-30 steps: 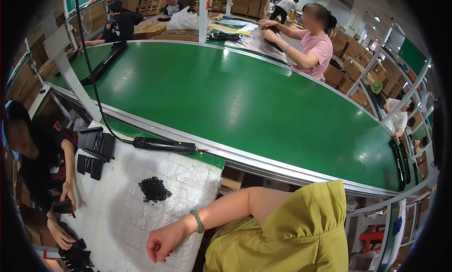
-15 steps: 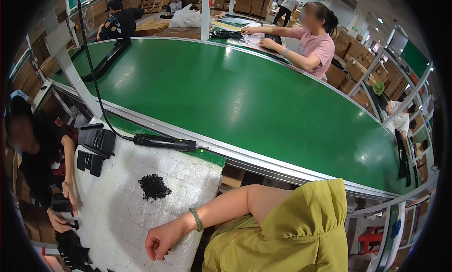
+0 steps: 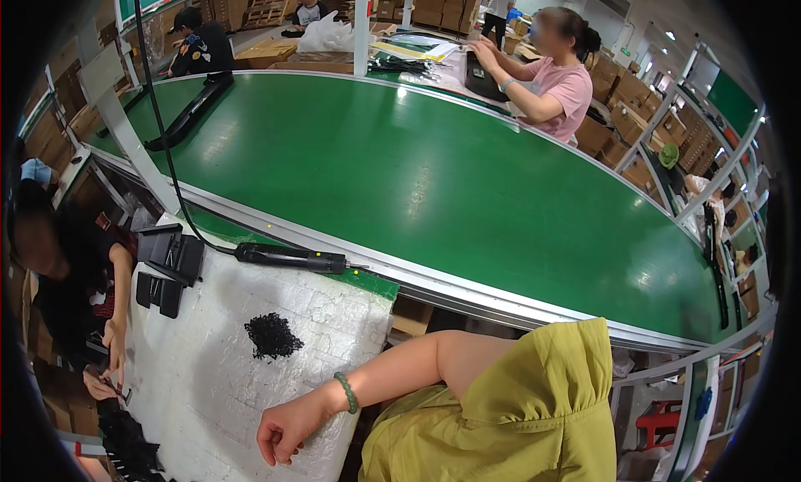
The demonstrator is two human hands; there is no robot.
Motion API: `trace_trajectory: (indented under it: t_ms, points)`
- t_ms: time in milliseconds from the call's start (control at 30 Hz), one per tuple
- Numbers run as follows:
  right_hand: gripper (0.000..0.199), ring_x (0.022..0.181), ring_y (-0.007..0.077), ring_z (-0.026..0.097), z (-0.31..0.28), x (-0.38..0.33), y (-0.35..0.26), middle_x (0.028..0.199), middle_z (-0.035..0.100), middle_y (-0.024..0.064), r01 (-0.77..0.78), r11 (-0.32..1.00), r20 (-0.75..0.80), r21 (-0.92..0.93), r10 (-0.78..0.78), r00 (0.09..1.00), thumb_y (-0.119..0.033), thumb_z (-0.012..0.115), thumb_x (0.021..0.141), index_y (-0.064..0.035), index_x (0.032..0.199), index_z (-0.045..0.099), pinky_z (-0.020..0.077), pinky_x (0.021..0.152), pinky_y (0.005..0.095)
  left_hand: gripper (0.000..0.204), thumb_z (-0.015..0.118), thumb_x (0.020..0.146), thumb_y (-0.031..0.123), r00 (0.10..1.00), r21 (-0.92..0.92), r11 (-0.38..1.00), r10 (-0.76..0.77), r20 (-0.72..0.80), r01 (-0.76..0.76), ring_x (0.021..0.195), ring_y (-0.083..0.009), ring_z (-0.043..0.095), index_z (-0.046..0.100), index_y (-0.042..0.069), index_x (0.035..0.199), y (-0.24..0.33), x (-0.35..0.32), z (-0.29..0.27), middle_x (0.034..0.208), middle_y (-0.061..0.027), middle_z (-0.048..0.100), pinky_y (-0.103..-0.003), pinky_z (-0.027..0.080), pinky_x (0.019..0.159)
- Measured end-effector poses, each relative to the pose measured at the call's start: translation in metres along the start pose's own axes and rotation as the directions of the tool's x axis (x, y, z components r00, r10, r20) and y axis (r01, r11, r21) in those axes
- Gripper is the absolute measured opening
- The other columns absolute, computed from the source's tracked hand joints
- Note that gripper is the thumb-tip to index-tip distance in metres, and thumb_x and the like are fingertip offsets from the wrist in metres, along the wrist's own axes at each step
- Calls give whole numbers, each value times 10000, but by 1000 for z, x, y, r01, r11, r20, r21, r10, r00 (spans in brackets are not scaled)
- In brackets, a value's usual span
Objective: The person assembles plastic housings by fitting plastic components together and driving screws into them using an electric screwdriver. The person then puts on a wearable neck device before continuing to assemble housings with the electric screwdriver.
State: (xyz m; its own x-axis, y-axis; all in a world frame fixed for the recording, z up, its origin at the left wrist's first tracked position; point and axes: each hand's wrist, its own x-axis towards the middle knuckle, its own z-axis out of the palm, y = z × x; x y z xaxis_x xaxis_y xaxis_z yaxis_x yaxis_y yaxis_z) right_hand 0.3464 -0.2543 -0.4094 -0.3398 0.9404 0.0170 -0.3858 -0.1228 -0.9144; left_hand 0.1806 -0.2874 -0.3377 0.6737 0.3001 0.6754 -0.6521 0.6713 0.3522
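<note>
My right hand (image 3: pixel 290 428) rests at the near part of a white, foam-like work surface (image 3: pixel 225 398). Its fingers are curled together, and their undersides are hidden, so anything inside cannot be made out. A green bead bracelet (image 3: pixel 346 393) circles the wrist below a yellow-green sleeve. Beyond the hand lies a small heap of black screw-like pieces (image 3: pixel 273 336). At the far edge of the surface a black electric screwdriver (image 3: pixel 290 257) lies on its side, its cord running up to the left. My left hand is out of view.
Black holders (image 3: pixel 170 252) stand at the surface's far left corner. A green conveyor belt (image 3: pixel 409 173) with a metal rim crosses beyond, carrying a long black part (image 3: pixel 190 111). A co-worker's hands (image 3: pixel 113 361) work at the left, near black pieces (image 3: pixel 129 444). Another person works across the belt.
My right hand stays in place. Across the belt, the person's hands have lifted to a black item. At the left, the co-worker's hands have shifted, and the black block there no longer shows.
</note>
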Motion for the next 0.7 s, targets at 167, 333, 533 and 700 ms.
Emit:
trace_trajectory:
  t_ms: [167,333,533,700]
  points:
    - [169,624,60,554,0,0,0,714,634,14,16,1000,2,-5,-16,1000,-104,630,751,-9,890,641,415,516,205,123,529,910,125,999,46,998,-49,-15,49,563,-200,440,490,15,870,2,-9,-3,757,-89,496,-306,444,529]
    - [175,629,56,548,-1,2,2,714,632,11,15,1000,-7,-8,-15,1000,-103,632,752,-5,895,642,413,530,205,191,534,895,74,994,-16,996,-87,62,88,578,-210,453,498,21,714,4,7,-4,651,-55,437,-309,445,517]
    - [177,634,58,545,-2,-3,0,717,631,11,16,1000,-15,-22,-16,1000,-104,637,749,-4,896,641,413,535,209,217,522,891,41,996,-13,996,-86,-5,86,547,-218,448,501,17,676,3,2,2,607,-44,414,-317,454,529]
    - [176,640,57,544,2,-1,0,723,631,9,9,1000,3,-25,-9,1000,-102,636,754,-4,900,640,416,541,212,207,512,908,70,997,4,999,-39,68,38,536,-210,466,517,22,707,1,-3,-5,635,-50,467,-311,464,536]
